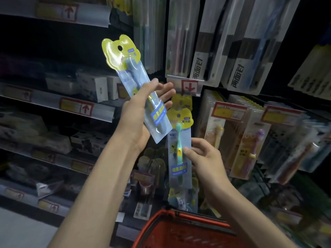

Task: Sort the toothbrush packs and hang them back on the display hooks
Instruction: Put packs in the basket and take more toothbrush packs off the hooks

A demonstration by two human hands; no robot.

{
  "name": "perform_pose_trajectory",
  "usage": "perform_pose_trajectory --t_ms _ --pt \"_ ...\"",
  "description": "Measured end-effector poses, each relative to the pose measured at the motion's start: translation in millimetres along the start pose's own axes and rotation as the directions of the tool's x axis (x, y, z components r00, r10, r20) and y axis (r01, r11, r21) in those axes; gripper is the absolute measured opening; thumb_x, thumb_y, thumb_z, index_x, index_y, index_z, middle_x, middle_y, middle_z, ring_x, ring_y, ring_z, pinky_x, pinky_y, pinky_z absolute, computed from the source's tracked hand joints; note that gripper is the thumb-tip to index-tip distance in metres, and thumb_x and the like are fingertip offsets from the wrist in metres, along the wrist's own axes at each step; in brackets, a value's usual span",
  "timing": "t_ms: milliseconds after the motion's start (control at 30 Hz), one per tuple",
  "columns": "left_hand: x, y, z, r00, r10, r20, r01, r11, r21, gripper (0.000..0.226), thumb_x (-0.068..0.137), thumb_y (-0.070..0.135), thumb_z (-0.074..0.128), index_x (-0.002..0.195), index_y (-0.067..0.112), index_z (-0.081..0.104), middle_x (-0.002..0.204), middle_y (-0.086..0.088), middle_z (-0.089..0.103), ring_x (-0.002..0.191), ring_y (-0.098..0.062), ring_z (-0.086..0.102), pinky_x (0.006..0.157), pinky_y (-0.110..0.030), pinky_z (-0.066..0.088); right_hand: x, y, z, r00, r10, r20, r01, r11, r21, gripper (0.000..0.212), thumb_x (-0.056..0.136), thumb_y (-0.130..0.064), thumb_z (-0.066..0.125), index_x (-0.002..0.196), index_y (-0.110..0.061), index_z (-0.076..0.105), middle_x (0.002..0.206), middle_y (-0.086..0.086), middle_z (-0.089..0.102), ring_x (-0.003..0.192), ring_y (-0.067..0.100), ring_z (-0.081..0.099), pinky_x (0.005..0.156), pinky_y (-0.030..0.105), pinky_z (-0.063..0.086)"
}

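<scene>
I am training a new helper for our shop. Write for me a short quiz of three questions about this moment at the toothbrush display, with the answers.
1. True or false: the left hand holds the tilted clear plastic pack with a yellow top card and a grey-blue toothbrush.
2. The right hand has its thumb on the hanging clear plastic pack. Its toothbrush is: A. teal, B. red, C. black.
3. Fill the gap: the plastic shopping basket below the arms is ___ in colour.

Key: 1 true; 2 A; 3 red.
</scene>
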State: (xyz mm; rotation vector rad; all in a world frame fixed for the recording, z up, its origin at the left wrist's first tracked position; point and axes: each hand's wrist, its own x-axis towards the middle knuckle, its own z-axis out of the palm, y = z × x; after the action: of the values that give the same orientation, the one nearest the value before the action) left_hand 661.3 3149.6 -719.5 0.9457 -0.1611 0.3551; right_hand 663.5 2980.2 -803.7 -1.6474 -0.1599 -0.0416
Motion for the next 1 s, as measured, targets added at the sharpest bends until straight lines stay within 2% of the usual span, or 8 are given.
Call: perform_pose_trajectory --t_ms 100,200,367,600,767,833,933,1000 --pt "2 -1 2 1.000 0.018 0.004 -0.018 1.000 0.024 0.019 0.102 0.022 0.060 0.086 0.014 0.066 0.120 -0.016 0.077 0.112 -0.026 0.075 0.102 -0.039 0.056 7 -5 7 0.999 -0.022 -0.025 0.022 1.000 0.007 0.015 0.101 -0.011 0.064 0.112 -0.018 0.072 0.095 0.002 0.082 0.095 0.022 0.078 0.095 0.052 0.059" --pt "2 0 2 1.000 0.023 0.009 -0.023 0.999 0.029 0.019 0.102 0.023 0.061 0.086 0.014 0.066 0.119 -0.016 0.077 0.112 -0.026 0.075 0.101 -0.039 0.056 15 -10 13 0.998 -0.018 -0.055 0.020 0.999 0.040 0.015 0.102 -0.012 0.064 0.113 -0.019 0.071 0.097 0.001 0.082 0.095 0.022 0.078 0.094 0.054 0.060" --pt "2 0 3 1.000 0.024 -0.006 -0.023 0.999 0.048 0.019 0.102 0.023 0.061 0.085 0.014 0.066 0.119 -0.013 0.078 0.112 -0.025 0.076 0.102 -0.040 0.055 29 -11 18 0.996 0.019 -0.085 -0.009 0.993 0.115 0.015 0.101 -0.010 0.066 0.112 -0.018 0.070 0.097 0.000 0.081 0.095 0.021 0.078 0.093 0.045 0.062" --pt "1 1 4 1.000 0.016 -0.012 -0.015 0.999 0.051 0.019 0.102 0.023 0.061 0.086 0.015 0.066 0.119 -0.013 0.078 0.111 -0.025 0.076 0.099 -0.039 0.057 47 -3 25 0.984 0.031 -0.175 -0.019 0.997 0.073 0.016 0.102 -0.012 0.064 0.117 -0.015 0.067 0.090 -0.003 0.075 0.076 0.009 0.068 0.061 0.016 0.055" --pt "-2 -3 5 0.999 0.016 -0.048 -0.011 0.995 0.099 0.014 0.100 0.023 0.064 0.093 0.012 0.068 0.113 -0.012 0.079 0.107 -0.026 0.077 0.089 -0.036 0.060 49 16 41 0.975 0.080 -0.207 -0.091 0.995 -0.048 0.016 0.103 -0.023 0.061 0.116 -0.015 0.066 0.109 0.004 0.072 0.104 0.024 0.069 0.097 0.043 0.057" --pt "-4 -4 4 0.998 0.013 -0.060 -0.005 0.991 0.132 0.014 0.099 0.024 0.066 0.095 0.011 0.069 0.117 -0.014 0.078 0.105 -0.026 0.078 0.092 -0.039 0.060 43 29 42 0.975 0.127 -0.180 -0.144 0.986 -0.087 0.013 0.102 -0.019 0.063 0.115 -0.016 0.063 0.107 0.002 0.070 0.100 0.021 0.068 0.094 0.038 0.055" --pt "-6 -4 0 0.997 0.011 -0.076 0.002 0.985 0.172 0.015 0.097 0.026 0.069 0.091 0.013 0.073 0.115 -0.011 0.079 0.105 -0.029 0.078 0.094 -0.043 0.059 26 37 34 0.977 0.177 -0.123 -0.191 0.975 -0.113 0.024 0.099 -0.006 0.061 0.118 -0.021 0.059 0.106 -0.003 0.066 0.084 0.010 0.063 0.075 0.027 0.053" --pt "-8 -4 -3 0.996 0.006 -0.092 0.013 0.979 0.204 0.018 0.095 0.030 0.072 0.092 0.013 0.076 0.109 -0.008 0.080 0.107 -0.033 0.076 0.096 -0.045 0.059 17 32 26 0.982 0.151 -0.116 -0.166 0.978 -0.130 0.028 0.097 -0.003 0.060 0.119 -0.020 0.063 0.113 0.000 0.069 0.089 0.011 0.066 0.077 0.029 0.055"
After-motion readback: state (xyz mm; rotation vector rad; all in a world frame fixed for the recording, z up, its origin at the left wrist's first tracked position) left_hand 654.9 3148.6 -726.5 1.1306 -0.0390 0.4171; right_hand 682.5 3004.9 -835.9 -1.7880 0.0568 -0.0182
